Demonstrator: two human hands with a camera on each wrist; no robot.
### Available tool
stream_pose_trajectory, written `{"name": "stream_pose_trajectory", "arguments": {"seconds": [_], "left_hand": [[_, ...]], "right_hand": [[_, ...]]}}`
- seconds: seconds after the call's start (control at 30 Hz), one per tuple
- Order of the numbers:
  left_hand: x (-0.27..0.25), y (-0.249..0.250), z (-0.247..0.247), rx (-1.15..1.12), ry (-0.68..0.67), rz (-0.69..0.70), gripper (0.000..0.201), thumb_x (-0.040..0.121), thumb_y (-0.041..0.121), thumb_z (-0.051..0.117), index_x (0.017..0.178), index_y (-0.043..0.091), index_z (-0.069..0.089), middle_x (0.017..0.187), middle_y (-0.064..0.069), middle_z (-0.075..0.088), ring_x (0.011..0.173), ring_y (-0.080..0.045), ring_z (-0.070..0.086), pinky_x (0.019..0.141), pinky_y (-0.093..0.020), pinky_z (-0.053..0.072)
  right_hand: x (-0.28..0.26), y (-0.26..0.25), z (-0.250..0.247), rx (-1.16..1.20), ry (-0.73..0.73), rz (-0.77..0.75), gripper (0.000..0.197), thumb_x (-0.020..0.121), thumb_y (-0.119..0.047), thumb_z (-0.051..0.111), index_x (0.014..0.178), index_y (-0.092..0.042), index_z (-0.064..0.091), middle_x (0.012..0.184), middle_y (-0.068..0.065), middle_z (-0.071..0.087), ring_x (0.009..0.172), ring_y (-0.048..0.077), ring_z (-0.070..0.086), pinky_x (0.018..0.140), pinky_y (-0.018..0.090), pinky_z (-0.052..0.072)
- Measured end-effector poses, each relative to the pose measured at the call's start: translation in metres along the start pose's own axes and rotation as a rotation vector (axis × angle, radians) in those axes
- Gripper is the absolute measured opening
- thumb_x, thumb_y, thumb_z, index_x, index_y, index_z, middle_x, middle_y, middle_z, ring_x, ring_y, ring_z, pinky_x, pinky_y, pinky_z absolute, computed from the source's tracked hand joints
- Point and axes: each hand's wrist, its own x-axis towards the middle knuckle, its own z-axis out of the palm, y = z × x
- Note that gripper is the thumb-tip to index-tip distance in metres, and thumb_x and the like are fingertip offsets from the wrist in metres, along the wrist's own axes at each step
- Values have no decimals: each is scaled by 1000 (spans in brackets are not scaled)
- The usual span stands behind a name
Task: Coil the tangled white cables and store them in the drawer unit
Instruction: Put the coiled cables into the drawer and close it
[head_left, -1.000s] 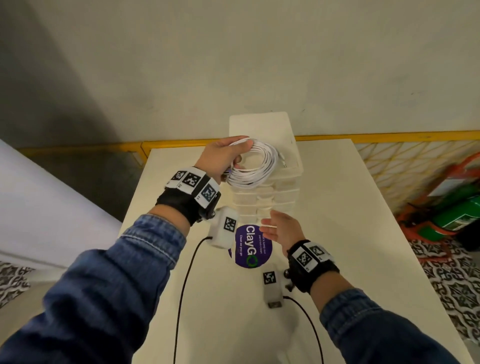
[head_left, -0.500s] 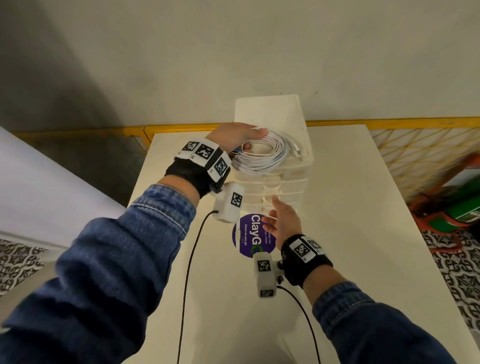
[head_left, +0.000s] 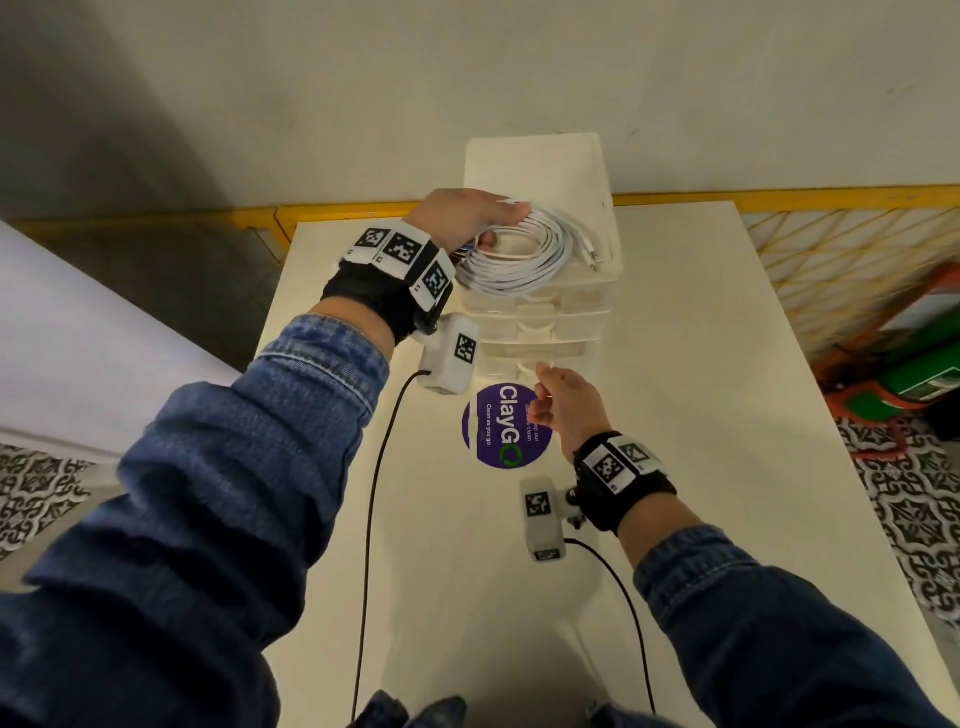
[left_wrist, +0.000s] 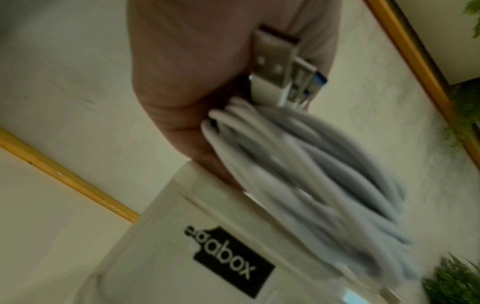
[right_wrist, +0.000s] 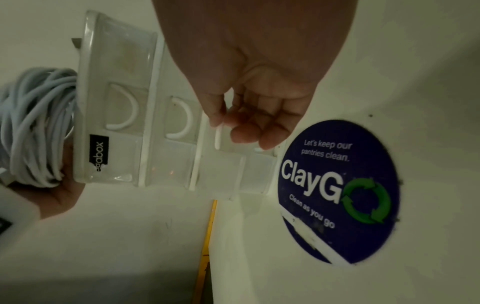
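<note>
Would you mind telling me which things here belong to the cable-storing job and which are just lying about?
Part of the job:
- coiled white cables, held by the left hand
- drawer unit
- right hand, fingers at a lower drawer handle

Just lying about:
- purple ClayGo sticker
- table

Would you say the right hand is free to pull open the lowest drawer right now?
Probably yes: the right hand holds nothing, its fingertips already at the lowest drawer handle, nothing between.

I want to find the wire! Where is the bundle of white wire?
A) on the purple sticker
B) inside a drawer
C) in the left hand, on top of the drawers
C: the left hand grips the coiled white wire on top of the drawers.
</note>
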Motion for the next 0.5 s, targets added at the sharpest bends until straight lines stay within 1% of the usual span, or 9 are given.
{"name": "stream_pose_trajectory", "arguments": {"seconds": [0.07,0.1,0.13,0.17,0.23,0.27,0.33,0.43,0.5], "left_hand": [[-1,1,0,-18,-2,20,47,66,43,81,100,11,74,91,-11,68,64,-18,60,64,-27,47],[-1,0,2,-12,-7,16,56,57,50,84,97,12,75,100,-13,69,75,-24,63,74,-32,48],[-2,-1,3,1,-12,9,60,53,54,84,94,11,75,101,-13,69,80,-24,63,77,-32,48],[-3,1,5,24,-14,-1,52,57,54,83,88,13,73,93,-10,69,76,-21,61,73,-27,48],[-6,3,5,96,45,-16,29,74,45,73,81,19,63,74,1,60,61,-10,55,53,-15,46],[-5,3,5,132,77,-5,24,78,42,70,81,21,59,70,4,56,58,-7,52,46,-13,43],[-5,2,5,160,91,10,23,80,41,68,82,21,58,68,5,54,57,-6,51,44,-12,42],[-8,2,6,171,97,10,29,79,44,68,89,18,59,68,5,55,57,-7,51,52,-17,44],[-9,1,6,168,106,32,32,78,45,69,91,17,60,68,4,55,58,-8,52,56,-19,44]], "right_hand": [[-6,3,-1,-18,-10,-24,26,88,-27,55,67,-13,48,59,2,49,46,17,46,54,29,45],[-9,5,-2,-27,-14,-35,26,88,-26,55,66,-13,47,59,2,49,46,18,46,54,29,45],[-14,8,-2,-37,-14,-40,27,89,-25,54,65,-14,47,59,2,49,46,18,46,54,29,45],[-18,11,-3,-48,-14,-45,27,89,-24,54,64,-15,46,58,2,49,46,18,46,54,29,44],[-29,18,-5,-59,-6,-48,27,89,-24,53,64,-16,46,58,1,50,46,17,46,54,28,44],[-35,23,-6,-61,5,-45,27,88,-23,53,64,-16,46,57,1,50,47,17,46,54,29,44],[-47,31,-8,-65,42,-42,25,85,-22,55,62,-17,46,56,1,49,46,17,46,55,30,45],[-60,41,-8,-52,105,-52,23,83,-21,56,62,-16,47,53,1,47,44,18,44,53,31,43],[-66,44,-7,-77,137,-62,23,82,-22,56,62,-15,47,50,1,47,43,18,43,54,33,42]]}}
